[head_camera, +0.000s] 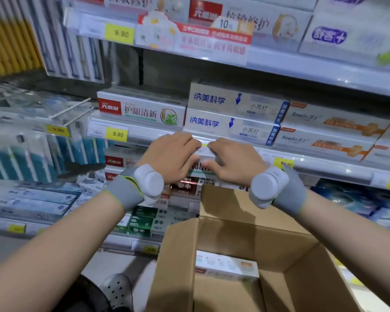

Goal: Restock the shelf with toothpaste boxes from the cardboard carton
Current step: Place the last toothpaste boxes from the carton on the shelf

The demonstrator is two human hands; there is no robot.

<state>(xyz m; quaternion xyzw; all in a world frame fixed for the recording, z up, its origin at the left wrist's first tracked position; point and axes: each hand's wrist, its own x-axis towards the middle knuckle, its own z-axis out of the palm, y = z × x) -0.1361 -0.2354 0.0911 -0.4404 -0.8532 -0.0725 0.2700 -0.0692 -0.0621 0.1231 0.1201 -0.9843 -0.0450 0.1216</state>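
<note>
Shop shelf (212,140) ahead; left hand (171,152), right hand (232,161), both knuckles-up, gripping one toothpaste box (204,154)

Brown cardboard carton (245,233), yellow price tag (118,134), grey wristbands (124,191), white-and-red toothpaste box (142,110).

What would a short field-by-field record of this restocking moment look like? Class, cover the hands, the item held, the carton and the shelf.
left hand: grips the held toothpaste box from the left
right hand: grips the same box from the right
held toothpaste box: white, mostly hidden by the fingers, in front of the shelf edge
cardboard carton: open, below the hands
box in carton: one visible, lying flat
shelf: stocked with toothpaste boxes, yellow 9.90 tag
</note>
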